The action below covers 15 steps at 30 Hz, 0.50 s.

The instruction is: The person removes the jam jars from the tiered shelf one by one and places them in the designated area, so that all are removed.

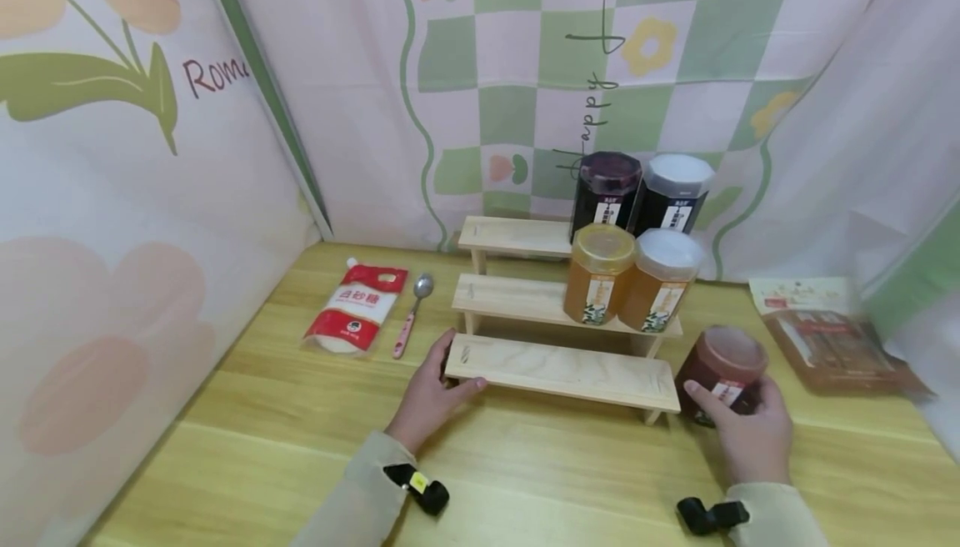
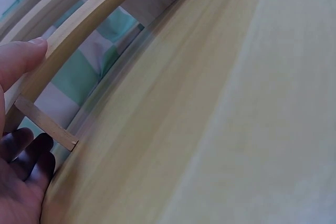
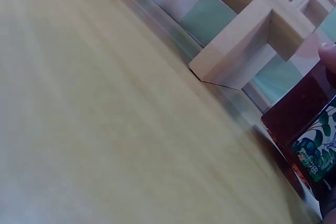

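Note:
A three-step wooden display shelf (image 1: 562, 366) stands on the table. My left hand (image 1: 433, 397) grips the left end of its lowest step; the left wrist view shows the thumb on the front edge and curled fingers (image 2: 37, 156) beside the leg. At the shelf's right end, my right hand (image 1: 756, 439) holds a dark red jar (image 1: 723, 363) with a pale reddish lid. Whether the jar's base (image 3: 294, 161) touches the table I cannot tell. Two amber jars, one yellow-lidded (image 1: 597, 280) and one white-lidded (image 1: 656, 288), occupy the middle step's right side.
On the top step are two dark jars, one purple-lidded (image 1: 606, 193) and one white-lidded (image 1: 672, 197). Left of the shelf lie a red and white sugar pouch (image 1: 356, 309) and a pink-handled spoon (image 1: 405, 334). A reddish-brown package (image 1: 832, 343) lies far right. Patterned curtains (image 1: 510, 55) enclose the table.

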Each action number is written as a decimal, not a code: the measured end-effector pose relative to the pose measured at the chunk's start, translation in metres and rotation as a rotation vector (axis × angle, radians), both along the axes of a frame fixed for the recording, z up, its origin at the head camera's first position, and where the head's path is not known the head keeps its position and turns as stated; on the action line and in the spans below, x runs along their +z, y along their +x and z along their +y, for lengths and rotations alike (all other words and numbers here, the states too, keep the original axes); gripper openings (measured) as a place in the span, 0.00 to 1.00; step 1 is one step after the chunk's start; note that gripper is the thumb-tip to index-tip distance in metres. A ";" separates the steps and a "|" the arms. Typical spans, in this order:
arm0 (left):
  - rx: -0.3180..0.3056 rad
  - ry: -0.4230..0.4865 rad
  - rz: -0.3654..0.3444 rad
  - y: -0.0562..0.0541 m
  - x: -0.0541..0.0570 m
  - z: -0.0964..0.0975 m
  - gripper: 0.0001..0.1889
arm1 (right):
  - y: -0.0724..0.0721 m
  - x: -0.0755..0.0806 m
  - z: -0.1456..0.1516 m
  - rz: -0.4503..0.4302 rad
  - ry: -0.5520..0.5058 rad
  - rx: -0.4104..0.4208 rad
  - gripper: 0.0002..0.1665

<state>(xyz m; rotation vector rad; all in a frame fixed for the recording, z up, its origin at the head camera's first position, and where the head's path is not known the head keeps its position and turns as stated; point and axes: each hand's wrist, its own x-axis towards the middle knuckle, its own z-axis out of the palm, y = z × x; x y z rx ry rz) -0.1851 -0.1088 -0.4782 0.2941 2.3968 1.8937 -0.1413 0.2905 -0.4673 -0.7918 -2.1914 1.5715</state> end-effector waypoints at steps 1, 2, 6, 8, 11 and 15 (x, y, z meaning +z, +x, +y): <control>-0.003 0.001 0.003 0.000 0.000 0.000 0.51 | 0.001 0.000 0.000 0.001 0.006 -0.006 0.52; -0.005 0.002 0.003 0.000 0.000 0.000 0.51 | 0.002 0.001 -0.001 0.002 0.012 -0.015 0.51; -0.006 0.002 0.008 -0.001 -0.002 0.000 0.51 | 0.003 0.001 -0.002 0.012 0.032 -0.029 0.49; -0.002 -0.001 0.008 -0.001 -0.002 0.000 0.52 | 0.002 0.000 -0.001 0.016 0.030 -0.020 0.49; 0.002 -0.007 0.001 -0.001 -0.002 -0.001 0.52 | 0.002 0.001 -0.001 0.012 0.025 -0.016 0.50; -0.002 -0.008 -0.005 -0.001 -0.002 0.000 0.53 | 0.001 0.002 -0.001 0.030 -0.007 -0.048 0.48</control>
